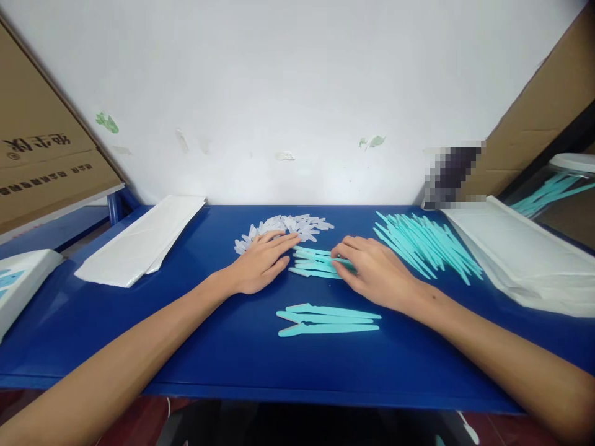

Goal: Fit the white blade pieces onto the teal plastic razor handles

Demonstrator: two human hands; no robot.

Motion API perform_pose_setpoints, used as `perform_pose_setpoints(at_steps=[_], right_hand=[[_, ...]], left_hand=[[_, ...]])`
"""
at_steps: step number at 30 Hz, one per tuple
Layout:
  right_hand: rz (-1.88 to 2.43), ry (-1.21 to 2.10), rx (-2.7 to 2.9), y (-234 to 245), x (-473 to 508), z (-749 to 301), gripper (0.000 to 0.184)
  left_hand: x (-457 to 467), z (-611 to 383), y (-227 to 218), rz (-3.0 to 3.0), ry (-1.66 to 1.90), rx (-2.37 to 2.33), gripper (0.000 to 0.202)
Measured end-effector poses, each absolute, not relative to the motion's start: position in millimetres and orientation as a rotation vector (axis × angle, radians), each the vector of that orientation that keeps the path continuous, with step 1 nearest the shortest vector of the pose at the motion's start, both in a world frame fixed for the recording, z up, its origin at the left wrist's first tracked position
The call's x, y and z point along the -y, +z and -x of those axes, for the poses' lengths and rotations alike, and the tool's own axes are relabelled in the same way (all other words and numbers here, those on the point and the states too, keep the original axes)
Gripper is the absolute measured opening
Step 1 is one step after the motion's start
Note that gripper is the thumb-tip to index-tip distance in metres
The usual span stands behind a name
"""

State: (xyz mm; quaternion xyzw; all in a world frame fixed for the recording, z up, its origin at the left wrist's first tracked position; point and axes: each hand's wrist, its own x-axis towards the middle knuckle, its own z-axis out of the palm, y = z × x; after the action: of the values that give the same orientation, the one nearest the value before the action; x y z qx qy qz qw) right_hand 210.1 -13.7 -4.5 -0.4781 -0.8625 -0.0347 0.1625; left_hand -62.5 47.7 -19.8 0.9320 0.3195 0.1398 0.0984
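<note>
Several teal eyebrow razors [313, 262] lie side by side in the middle of the table, heads to the left. My right hand [372, 269] curls over their handle ends, thumb and fingers bent around them; its fingertips are partly hidden. Flat and stretched out, my left hand [263, 263] rests by the razor heads, its fingertips at the edge of a pile of small whitish blade caps [297, 226]. Closer to me lie 3 more teal razors [330, 319]. A large heap of the same razors [427, 244] spreads to the right of my right hand.
White plastic bags [144, 238] lie at the left of the blue table [209, 353], and a stack of bags [525, 254] at the right. Cardboard boxes [51, 136] flank both sides. A clear tub [558, 186] of razors stands far right. A white wall [297, 93] closes off the back.
</note>
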Motion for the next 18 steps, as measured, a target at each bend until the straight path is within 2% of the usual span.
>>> perform_pose_setpoints(at_steps=[6, 13, 18], right_hand=[[1.092, 0.263, 2.727, 11, 29, -208, 0.022], [1.106, 0.477, 2.724, 15, 33, -209, 0.017], [1.163, 0.601, 2.734, 16, 33, -212, 0.027]], left_hand=[[-43, 64, -14, -2.790, 0.336, -1.094, 0.047], [-49, 78, -14, -2.889, 0.365, -1.206, 0.040], [-49, 79, -14, -2.847, 0.344, -1.183, 0.039]])
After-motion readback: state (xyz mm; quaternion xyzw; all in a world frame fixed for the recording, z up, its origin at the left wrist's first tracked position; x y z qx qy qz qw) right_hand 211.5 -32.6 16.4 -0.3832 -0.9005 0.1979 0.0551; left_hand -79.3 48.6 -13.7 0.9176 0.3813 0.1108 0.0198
